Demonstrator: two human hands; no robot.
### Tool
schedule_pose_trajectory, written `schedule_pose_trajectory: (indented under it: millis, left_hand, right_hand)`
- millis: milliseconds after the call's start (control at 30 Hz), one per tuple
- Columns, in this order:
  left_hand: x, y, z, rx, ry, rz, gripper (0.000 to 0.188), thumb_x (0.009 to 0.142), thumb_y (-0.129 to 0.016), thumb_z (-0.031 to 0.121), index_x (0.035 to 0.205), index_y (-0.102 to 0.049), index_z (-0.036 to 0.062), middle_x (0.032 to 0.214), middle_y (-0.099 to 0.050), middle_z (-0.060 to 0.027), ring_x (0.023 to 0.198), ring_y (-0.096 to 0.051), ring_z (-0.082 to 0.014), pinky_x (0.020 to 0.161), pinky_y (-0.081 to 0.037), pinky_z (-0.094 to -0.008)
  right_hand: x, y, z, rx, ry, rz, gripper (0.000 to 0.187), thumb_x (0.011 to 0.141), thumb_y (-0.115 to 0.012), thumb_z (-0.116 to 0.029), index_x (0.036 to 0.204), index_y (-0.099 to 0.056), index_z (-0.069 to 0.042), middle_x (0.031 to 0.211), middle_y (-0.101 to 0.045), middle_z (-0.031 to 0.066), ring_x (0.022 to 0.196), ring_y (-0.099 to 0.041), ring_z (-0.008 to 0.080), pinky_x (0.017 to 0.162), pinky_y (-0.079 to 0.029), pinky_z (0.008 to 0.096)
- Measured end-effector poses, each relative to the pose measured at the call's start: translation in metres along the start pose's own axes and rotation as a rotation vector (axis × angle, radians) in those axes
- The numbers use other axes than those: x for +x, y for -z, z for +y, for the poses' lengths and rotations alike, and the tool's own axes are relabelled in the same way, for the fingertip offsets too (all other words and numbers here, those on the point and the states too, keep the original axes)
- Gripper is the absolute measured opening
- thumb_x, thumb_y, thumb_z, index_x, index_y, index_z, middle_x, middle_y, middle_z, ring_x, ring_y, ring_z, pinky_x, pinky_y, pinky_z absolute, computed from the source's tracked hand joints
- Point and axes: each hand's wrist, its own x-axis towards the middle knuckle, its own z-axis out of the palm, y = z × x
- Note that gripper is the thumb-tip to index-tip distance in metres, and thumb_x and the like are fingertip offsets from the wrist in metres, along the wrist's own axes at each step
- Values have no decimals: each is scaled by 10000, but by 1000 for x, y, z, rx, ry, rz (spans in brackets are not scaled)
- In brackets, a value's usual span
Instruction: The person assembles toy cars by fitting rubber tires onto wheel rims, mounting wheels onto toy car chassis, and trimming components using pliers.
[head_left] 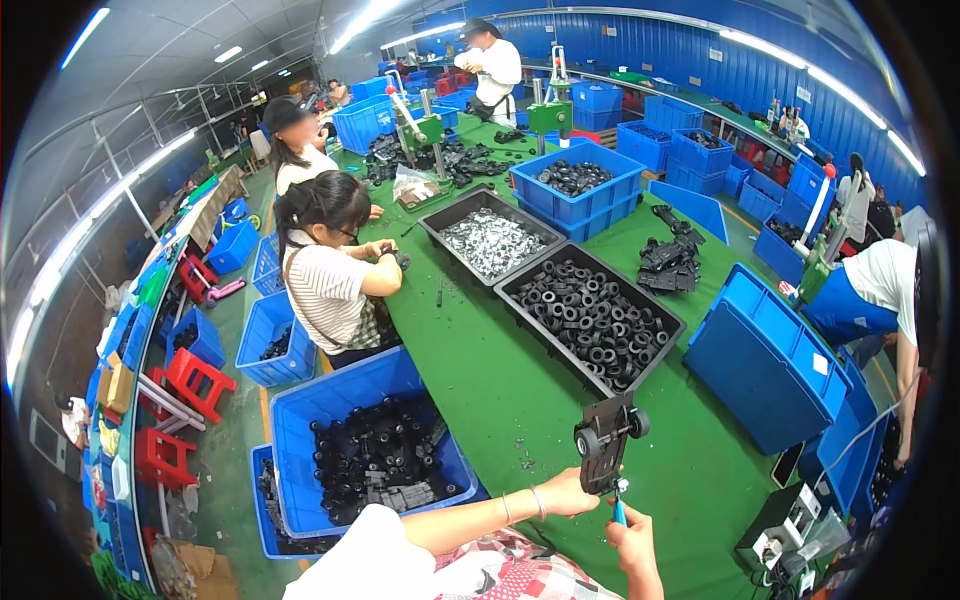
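My left hand (pixel 565 492), a bracelet at the wrist, is closed on the lower end of a black toy car chassis (pixel 604 442). The chassis stands tilted above the green table, and black wheels show at its upper end. In my right hand (pixel 632 550) is a blue-handled tool (pixel 619 514), its kind partly hidden by the fingers. The tool points up at the chassis's lower corner, where a small silvery-white piece (pixel 622 486) shows. Beyond the chassis lies a black tray (pixel 668 350) heaped with black toy tyres.
A second black tray (pixel 430 228) holds shiny silver parts. Black chassis parts (pixel 670 255) lie piled on the green table (pixel 455 350). A blue bin (pixel 300 400) of assembled black parts stands left; blue bins (pixel 765 360) lean right. A co-worker in stripes (pixel 335 285) handles a part across the left edge.
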Motion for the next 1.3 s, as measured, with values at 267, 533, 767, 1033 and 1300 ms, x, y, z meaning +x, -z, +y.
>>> schedule_pose_trajectory:
  millis: [267,533,767,1033,1300]
  left_hand:
    - [14,-3,-38,227,-61,-5,469,710,-525,65,1178,-523,95,755,-617,-129,603,-593,-202,552,-482,-330]
    - [1,-20,-16,76,159,71,558,742,-547,134,1290,-439,152,636,-547,-67,494,-533,-156,461,-450,-304]
    - [19,1,-35,-99,125,162,743,775,-555,97,1447,-250,185,696,-556,-28,503,-525,-110,418,-455,-252]
    - [7,-18,-8,-192,11,135,112,734,-576,114,740,-533,11,559,-531,-44,398,-496,-135,375,-411,-274]
    - [3,7,30,-325,-16,78,679,755,-565,11,1379,-299,61,730,-595,-65,536,-553,-114,422,-434,-243]
  right_hand:
    - [-4,-10,27,-350,147,197,446,673,-579,-24,1115,-620,19,651,-571,18,533,-506,103,498,-408,276]
    - [10,0,49,-669,530,364,440,634,-606,-24,1063,-601,72,665,-583,127,540,-539,187,536,-441,319]
    - [5,4,25,-299,333,151,409,713,-634,-25,1113,-570,37,697,-556,-1,600,-484,57,543,-401,211]
    - [-10,-2,29,-22,219,117,352,827,-635,-108,1135,-547,37,720,-590,34,619,-509,64,543,-397,204]
    - [0,-5,-19,-40,213,23,436,817,-695,-200,1166,-573,31,838,-574,-17,743,-490,61,668,-424,219]
